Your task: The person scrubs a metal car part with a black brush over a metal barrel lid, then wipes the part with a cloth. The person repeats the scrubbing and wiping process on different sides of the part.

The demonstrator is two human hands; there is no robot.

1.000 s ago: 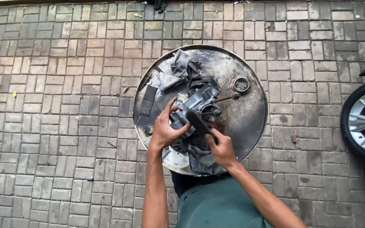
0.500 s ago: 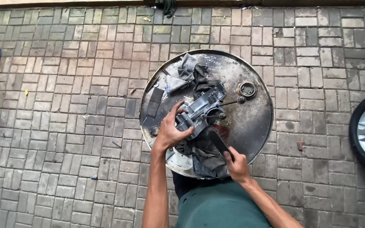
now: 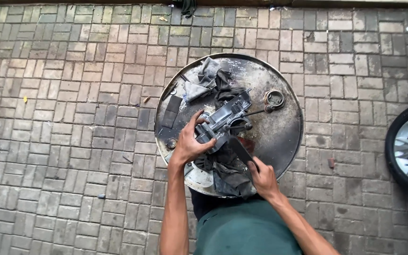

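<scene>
A grey metal mechanical part (image 3: 223, 120) is gripped by the left hand (image 3: 189, 144) on the round metal tray (image 3: 284, 137); a dark flat tool (image 3: 241, 151) is clasped by the right hand (image 3: 260, 177). Greasy rags (image 3: 227, 172) underneath: a slip is judged likely.

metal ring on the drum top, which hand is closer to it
Right. The right hand sits below the metal ring, near the drum top's front edge, holding a dark tool. The left hand is farther away to its lower left, gripping the grey metal part.
</scene>
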